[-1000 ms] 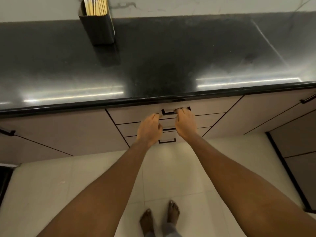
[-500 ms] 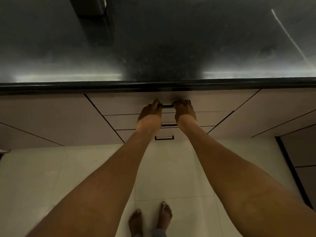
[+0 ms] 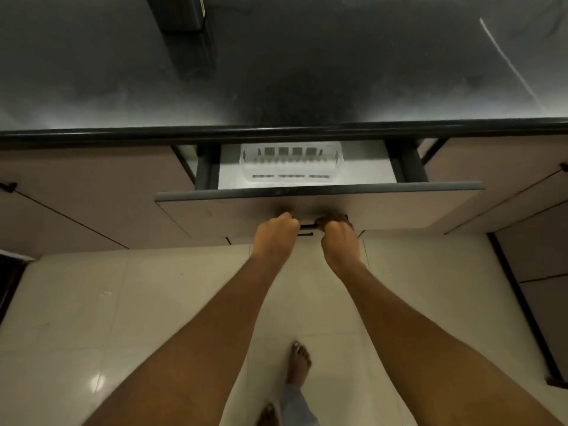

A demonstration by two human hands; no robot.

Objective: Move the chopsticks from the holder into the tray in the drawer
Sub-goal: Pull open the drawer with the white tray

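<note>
2 hands (image 3: 307, 238) gripping handle (image 3: 307, 226), drawer (image 3: 319, 192) part-open, tray (image 3: 291, 162) inside

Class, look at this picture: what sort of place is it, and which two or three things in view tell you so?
Most likely a home kitchen. A dark polished countertop runs above beige cabinet fronts, a drawer is pulled partly open with a white plastic tray inside, and the floor is pale tile.

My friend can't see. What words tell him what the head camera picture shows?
Both hands, left hand and right hand, grip the handle of a partly open drawer under a dark countertop. A white plastic tray, seemingly empty, sits inside; a dark holder stands on the counter.
</note>
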